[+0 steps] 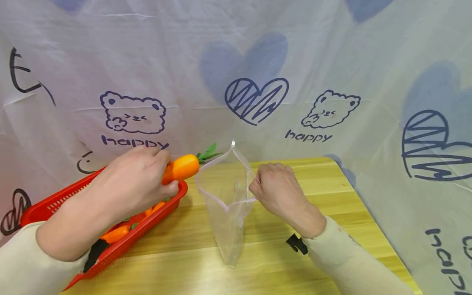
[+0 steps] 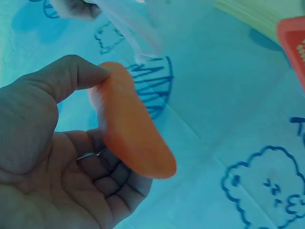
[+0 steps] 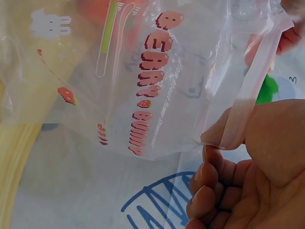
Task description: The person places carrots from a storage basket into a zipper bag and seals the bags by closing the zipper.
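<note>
An orange toy carrot (image 1: 183,167) with a green leafy top is gripped by my left hand (image 1: 127,176), its leaves pointing at the mouth of a clear zip bag (image 1: 225,217). In the left wrist view the thumb and fingers pinch the carrot (image 2: 131,126); its tapered end is free. My right hand (image 1: 282,196) pinches the bag's rim at the right side, and the bag hangs with its mouth spread. The right wrist view shows the bag's printed lettering (image 3: 147,90), with the thumb and forefinger on the zip strip (image 3: 243,102).
A red plastic basket (image 1: 147,229) stands at the left of the wooden table (image 1: 184,262), with more orange carrots (image 1: 116,234) and a dark item (image 1: 96,254) inside. A small black buckle (image 1: 296,244) is by the right sleeve. A printed white cloth (image 1: 191,82) hangs behind the table.
</note>
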`<state>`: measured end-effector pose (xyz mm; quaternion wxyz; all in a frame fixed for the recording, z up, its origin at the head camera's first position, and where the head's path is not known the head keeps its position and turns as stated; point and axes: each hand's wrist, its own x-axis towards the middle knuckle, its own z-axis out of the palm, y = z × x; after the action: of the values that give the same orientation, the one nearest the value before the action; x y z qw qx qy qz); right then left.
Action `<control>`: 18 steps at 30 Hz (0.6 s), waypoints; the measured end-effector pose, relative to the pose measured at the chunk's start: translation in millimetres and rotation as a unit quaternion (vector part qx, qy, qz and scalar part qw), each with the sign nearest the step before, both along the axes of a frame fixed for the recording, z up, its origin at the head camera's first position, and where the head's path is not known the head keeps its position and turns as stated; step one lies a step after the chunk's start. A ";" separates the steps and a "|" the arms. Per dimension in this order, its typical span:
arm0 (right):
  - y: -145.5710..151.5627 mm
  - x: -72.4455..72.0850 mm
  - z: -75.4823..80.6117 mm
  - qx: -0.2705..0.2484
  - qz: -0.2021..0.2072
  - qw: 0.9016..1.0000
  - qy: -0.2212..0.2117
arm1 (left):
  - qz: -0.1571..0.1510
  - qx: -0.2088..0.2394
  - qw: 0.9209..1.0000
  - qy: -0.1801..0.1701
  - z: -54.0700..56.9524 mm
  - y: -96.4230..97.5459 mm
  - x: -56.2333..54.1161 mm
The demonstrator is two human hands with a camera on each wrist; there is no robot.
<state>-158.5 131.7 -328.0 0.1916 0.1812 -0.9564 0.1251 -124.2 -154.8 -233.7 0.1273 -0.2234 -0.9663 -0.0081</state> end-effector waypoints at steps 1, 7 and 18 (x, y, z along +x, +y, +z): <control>-1.3 0.4 0.9 -0.001 0.000 1.000 -0.002 | 0.002 -0.004 1.000 -0.015 3.8 4.9 0.3; -8.6 2.6 5.8 -0.007 0.004 1.000 -0.007 | -0.010 -0.025 0.995 -0.093 17.9 31.3 -2.7; -21.2 7.3 8.7 0.002 0.022 1.000 0.000 | 0.023 -0.088 0.972 -0.218 7.6 71.5 -26.6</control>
<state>-151.2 110.5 -319.3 0.1889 0.2028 -0.9523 0.1278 -150.8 -83.4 -226.1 -0.1064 -0.2041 -0.9726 0.0319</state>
